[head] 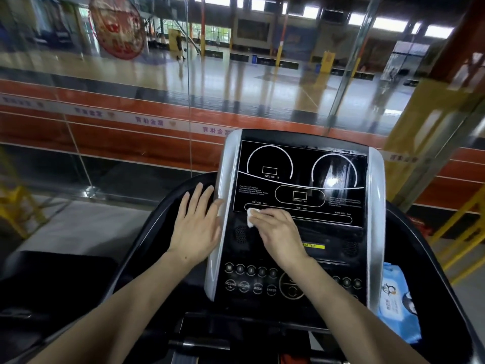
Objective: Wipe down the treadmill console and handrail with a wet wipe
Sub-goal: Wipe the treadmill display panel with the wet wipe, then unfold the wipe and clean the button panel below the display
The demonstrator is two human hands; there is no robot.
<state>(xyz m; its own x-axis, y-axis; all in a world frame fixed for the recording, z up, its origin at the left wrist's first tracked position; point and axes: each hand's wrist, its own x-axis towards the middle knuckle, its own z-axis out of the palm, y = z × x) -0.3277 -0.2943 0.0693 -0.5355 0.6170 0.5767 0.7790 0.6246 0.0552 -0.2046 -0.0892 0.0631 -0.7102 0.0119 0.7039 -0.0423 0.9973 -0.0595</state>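
Observation:
The treadmill console (301, 179) is a black glossy panel with white dial outlines and silver side trims. My right hand (278, 233) presses a folded white wet wipe (251, 216) against the lower left of the display. My left hand (196, 224) lies flat, fingers spread, on the black shroud and the left silver trim (220, 219). Rows of round buttons (249, 279) sit below my right wrist. The black handrail (147, 232) curves down on the left.
A blue wet-wipe pack (397, 303) rests in the tray right of the console. A glass wall (131, 101) stands just ahead, with a sports hall beyond. Yellow metal frames (462, 232) stand on the right and far left.

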